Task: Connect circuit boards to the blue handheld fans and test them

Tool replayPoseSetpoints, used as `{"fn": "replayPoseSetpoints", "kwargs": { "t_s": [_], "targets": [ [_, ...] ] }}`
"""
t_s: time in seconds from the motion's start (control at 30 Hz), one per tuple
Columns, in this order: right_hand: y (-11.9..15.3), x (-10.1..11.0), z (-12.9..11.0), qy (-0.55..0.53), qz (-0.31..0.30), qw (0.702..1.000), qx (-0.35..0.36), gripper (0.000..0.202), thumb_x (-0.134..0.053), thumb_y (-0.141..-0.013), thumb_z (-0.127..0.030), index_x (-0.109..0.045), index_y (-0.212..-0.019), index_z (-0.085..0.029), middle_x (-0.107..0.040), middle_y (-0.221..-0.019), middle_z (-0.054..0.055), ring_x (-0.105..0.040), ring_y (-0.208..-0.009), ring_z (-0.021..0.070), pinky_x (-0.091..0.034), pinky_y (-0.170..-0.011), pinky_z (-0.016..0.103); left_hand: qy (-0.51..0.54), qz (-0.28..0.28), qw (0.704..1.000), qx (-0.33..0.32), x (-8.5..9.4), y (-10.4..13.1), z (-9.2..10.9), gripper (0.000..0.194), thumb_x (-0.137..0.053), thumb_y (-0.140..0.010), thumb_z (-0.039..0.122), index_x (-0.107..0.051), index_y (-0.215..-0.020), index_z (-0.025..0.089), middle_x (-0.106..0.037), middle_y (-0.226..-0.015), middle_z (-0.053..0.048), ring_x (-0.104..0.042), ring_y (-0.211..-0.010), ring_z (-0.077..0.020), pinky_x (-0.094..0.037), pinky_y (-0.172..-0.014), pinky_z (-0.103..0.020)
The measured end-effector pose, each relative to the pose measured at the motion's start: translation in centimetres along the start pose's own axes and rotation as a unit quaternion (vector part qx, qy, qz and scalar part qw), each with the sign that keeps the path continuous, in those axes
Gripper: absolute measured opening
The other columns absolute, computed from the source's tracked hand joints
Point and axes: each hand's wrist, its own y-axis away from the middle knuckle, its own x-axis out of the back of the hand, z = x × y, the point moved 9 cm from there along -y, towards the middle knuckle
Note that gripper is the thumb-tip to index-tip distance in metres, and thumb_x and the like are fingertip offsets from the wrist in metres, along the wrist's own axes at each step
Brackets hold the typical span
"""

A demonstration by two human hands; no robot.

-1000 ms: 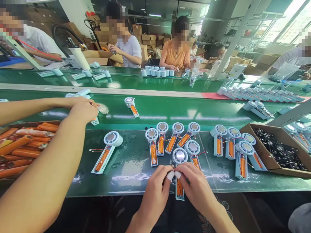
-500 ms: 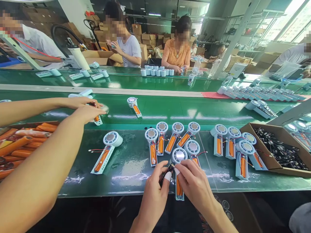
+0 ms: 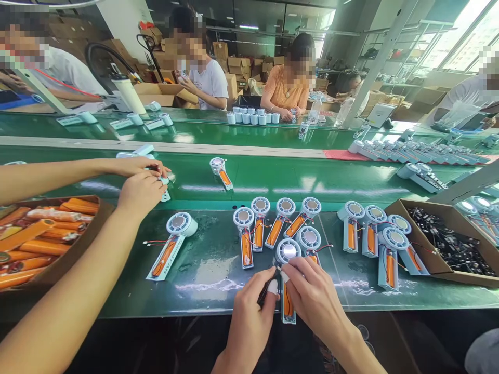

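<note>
"Fingers first: how do they sit?"

"Left hand [image 3: 249,306] has thumb and forefinger clamped on the slim dark part [image 3: 265,291], beside the left edge of the near fan [image 3: 288,251], below its round head. Right hand [image 3: 317,296] has thumb and forefinger drawn together at the part's upper end. Whether they pinch a plug or a wire, I can't tell; it's too small."

"So what makes that neat?"

"I'd let the left be the vice, gripping close to the worked end, and give the right only short, straight movements. A skewed push could bend something so fine."

"And the orange cell [image 3: 287,300] in the near fan's handle?"

"Leave slack in its dark wire [image 3: 289,303]; a tug might strain it. Mind your right knuckles too: the second fan [image 3: 309,238] is just behind the near fan, to its right."
</note>
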Motion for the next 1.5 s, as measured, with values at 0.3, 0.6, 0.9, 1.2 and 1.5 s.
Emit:
{"fn": "replayPoseSetpoints", "kwargs": {
  "t_s": [0.3, 0.6, 0.9, 1.2, 1.5],
  "targets": [
    [0.6, -0.8, 0.4, -0.006, -0.014, 0.999, -0.029, 0.025, -0.041, -0.1, -0.011, -0.065, -0.099, -0.017, -0.067, -0.099, 0.01, -0.063, -0.085, 0.0236, -0.05, -0.073, 0.035, 0.051, -0.054, 0.997, 0.022, -0.2, -0.4, -0.6, 0.033, -0.05, -0.094, 0.023, -0.073, -0.118, 0.021, -0.077, -0.115, -0.01, -0.074, -0.07, -0.0171, -0.059, -0.054, -0.023],
    [0.8, -1.9, 2.6, -0.193, -0.087, 0.973, -0.093, 0.027, -0.047, -0.099, -0.015, -0.069, -0.112, -0.025, -0.067, -0.101, 0.006, -0.068, -0.083, 0.0175, -0.055, -0.071, 0.027, 0.109, -0.125, 0.985, 0.039, -0.5, -1.4, -1.0, 0.027, -0.055, -0.094, 0.026, -0.077, -0.108, 0.021, -0.076, -0.083, -0.004, -0.071, -0.071, -0.0166, -0.058, -0.072, -0.025],
    [1.0, 0.2, 3.9, -0.218, -0.084, 0.962, -0.14, 0.029, -0.046, -0.1, -0.016, -0.062, -0.121, -0.025, -0.067, -0.112, 0.007, -0.067, -0.101, 0.0187, -0.057, -0.084, 0.028, 0.164, -0.141, 0.973, 0.085, -1.1, -1.3, -1.9, 0.024, -0.053, -0.096, 0.03, -0.068, -0.113, 0.022, -0.077, -0.102, -0.005, -0.072, -0.074, -0.016, -0.057, -0.07, -0.026],
    [3.6, 0.2, 2.4, -0.084, -0.181, 0.979, -0.039, 0.044, -0.034, -0.094, -0.003, -0.06, -0.12, -0.027, -0.06, -0.114, 0.01, -0.066, -0.088, 0.0186, -0.058, -0.073, 0.031, 0.153, -0.121, 0.978, 0.076, -1.3, -0.9, -2.5, 0.031, -0.048, -0.096, 0.03, -0.062, -0.123, 0.022, -0.075, -0.102, -0.006, -0.069, -0.064, -0.0143, -0.057, -0.064, -0.026],
    [2.5, 0.5, 3.4, -0.149, -0.124, 0.981, -0.024, 0.025, -0.044, -0.098, -0.013, -0.067, -0.1, -0.025, -0.065, -0.114, 0.009, -0.067, -0.093, 0.0192, -0.057, -0.08, 0.031, 0.054, -0.107, 0.992, 0.025, -1.4, -0.2, -2.0, 0.044, -0.043, -0.096, 0.021, -0.059, -0.136, 0.028, -0.073, -0.122, -0.006, -0.072, -0.088, -0.0179, -0.061, -0.079, -0.029]
  ]
}}
